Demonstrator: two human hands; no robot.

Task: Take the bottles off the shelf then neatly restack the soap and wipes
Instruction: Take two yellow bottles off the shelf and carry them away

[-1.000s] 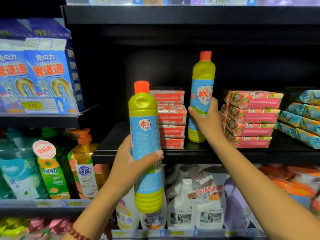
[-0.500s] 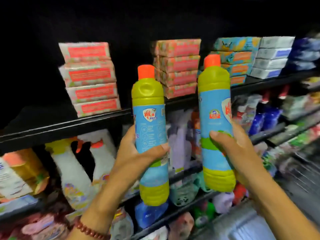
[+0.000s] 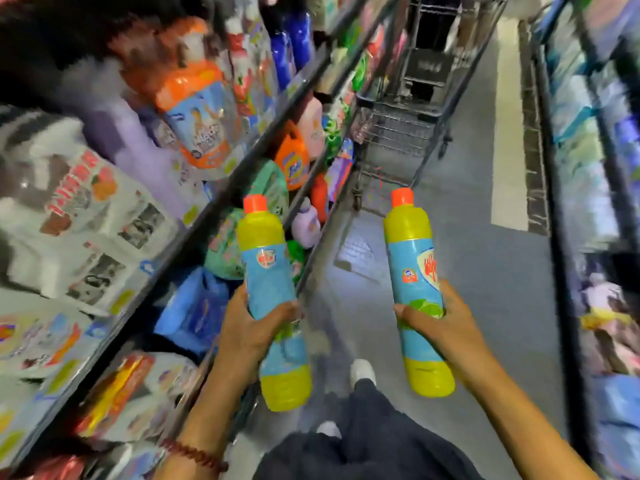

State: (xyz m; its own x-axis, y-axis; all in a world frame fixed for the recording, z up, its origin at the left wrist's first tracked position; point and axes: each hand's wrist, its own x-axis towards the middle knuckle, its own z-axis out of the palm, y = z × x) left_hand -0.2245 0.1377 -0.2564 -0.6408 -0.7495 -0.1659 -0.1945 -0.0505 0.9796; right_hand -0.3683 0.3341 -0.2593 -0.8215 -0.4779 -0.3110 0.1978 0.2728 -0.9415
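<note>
I hold two tall yellow bottles with blue labels and orange caps, both upright over the aisle floor. My left hand grips the left bottle round its middle. My right hand grips the right bottle round its lower half. The soap and wipes stacks are out of view; the view is turned down the aisle and blurred.
A wire shopping cart stands ahead in the aisle. Shelves packed with detergent bottles and refill bags run along the left; another shelf row lines the right. Grey floor lies between, with my legs and shoes below.
My right hand has taken the second bottle off the shelf. The view has swung right and down, from the soap stacks to the aisle and cart, both bottles carried along.
</note>
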